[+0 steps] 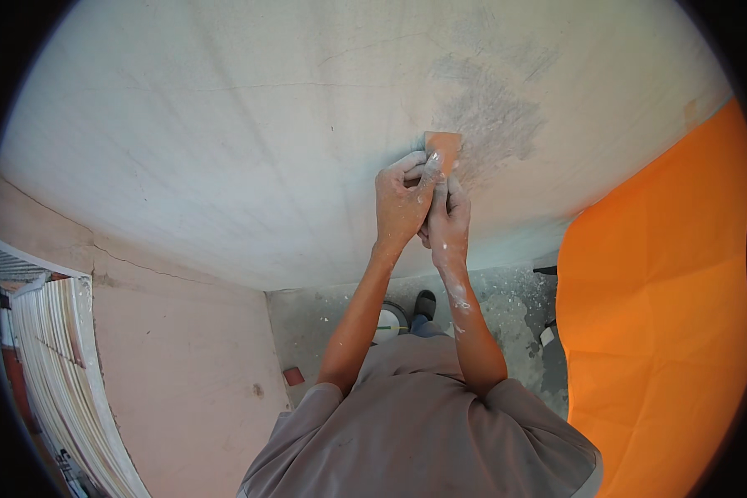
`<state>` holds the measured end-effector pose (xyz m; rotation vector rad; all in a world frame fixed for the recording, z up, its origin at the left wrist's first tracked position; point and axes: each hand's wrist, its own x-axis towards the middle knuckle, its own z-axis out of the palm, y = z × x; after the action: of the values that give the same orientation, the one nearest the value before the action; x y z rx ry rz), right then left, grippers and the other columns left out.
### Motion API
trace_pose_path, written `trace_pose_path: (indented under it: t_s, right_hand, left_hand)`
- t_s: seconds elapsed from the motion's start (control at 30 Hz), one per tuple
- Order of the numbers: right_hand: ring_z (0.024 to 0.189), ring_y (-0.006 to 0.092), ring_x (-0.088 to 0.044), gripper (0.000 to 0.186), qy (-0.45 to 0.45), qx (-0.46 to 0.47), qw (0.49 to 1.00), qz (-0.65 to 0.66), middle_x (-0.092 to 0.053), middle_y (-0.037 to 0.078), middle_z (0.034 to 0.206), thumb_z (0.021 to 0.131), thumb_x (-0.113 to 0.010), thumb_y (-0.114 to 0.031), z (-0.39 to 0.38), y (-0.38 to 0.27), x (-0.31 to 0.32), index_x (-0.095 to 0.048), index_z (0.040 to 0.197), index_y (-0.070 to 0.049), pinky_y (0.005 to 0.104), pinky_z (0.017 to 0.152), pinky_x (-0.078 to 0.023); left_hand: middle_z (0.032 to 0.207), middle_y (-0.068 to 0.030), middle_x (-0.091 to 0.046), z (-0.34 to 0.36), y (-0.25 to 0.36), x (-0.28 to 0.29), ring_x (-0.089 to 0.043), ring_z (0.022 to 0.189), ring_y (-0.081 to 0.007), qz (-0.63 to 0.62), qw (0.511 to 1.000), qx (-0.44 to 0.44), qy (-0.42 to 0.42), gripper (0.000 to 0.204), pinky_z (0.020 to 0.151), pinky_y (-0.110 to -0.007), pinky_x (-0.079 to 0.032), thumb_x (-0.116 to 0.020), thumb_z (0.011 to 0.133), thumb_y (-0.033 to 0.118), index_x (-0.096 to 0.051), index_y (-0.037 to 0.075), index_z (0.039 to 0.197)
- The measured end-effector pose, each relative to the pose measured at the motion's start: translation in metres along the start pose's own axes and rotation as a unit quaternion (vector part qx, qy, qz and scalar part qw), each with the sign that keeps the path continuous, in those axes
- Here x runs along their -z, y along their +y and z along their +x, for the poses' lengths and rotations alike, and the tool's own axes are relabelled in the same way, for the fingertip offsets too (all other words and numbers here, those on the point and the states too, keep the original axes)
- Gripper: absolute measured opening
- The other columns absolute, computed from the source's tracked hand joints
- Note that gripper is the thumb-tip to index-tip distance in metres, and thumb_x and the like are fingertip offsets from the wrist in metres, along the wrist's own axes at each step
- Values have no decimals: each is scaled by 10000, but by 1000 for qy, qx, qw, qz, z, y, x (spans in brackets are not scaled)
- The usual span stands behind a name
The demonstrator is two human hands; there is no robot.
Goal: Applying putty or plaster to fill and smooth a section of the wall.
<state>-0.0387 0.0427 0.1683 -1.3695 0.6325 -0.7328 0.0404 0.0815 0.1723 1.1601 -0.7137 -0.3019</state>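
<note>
A small orange-brown rectangular pad [442, 143], perhaps sandpaper, is held against the pale wall [266, 124] beside a rough grey patch [498, 116]. My left hand [402, 199] grips it, with the thumb over its face and the fingers curled. My right hand [448, 212], dusted white, is closed at its lower end, close against the left hand; some of its fingers are hidden behind that hand. White smears show on my right forearm.
An orange sheet [647, 315] hangs along the right. A pink wall [183, 373] with an opening stands at the left. Below me are the speckled concrete floor [303, 319], a round white bucket-like object [388, 319], a small red square piece [293, 375] and my sandalled foot.
</note>
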Motion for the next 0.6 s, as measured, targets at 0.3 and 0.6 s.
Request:
trace_pose_path:
  t_s: [0.3, 0.6]
  right_hand:
    - [722, 117, -572, 299, 1, 68, 993, -98, -650, 69, 791, 1075, -509, -207, 12, 0, 18, -646, 1079, 59, 319, 642, -483]
    - [445, 15, -394, 327, -44, 76, 995, -39, -521, -55, 618, 1083, -518, -334, 27, -24, 16, -660, 1006, -50, 228, 384, -259]
  left_hand:
    - [657, -37, -682, 4, 4, -22, -519, 601, -36, 7, 995, -1, 101, 246, 518, -236, -438, -689, 978, 162, -714, -61, 874]
    - [675, -36, -680, 21, 18, -29, -515, 618, -19, 35, 990, -33, 133, 217, 518, -211, -419, -702, 968, 139, -727, -60, 884]
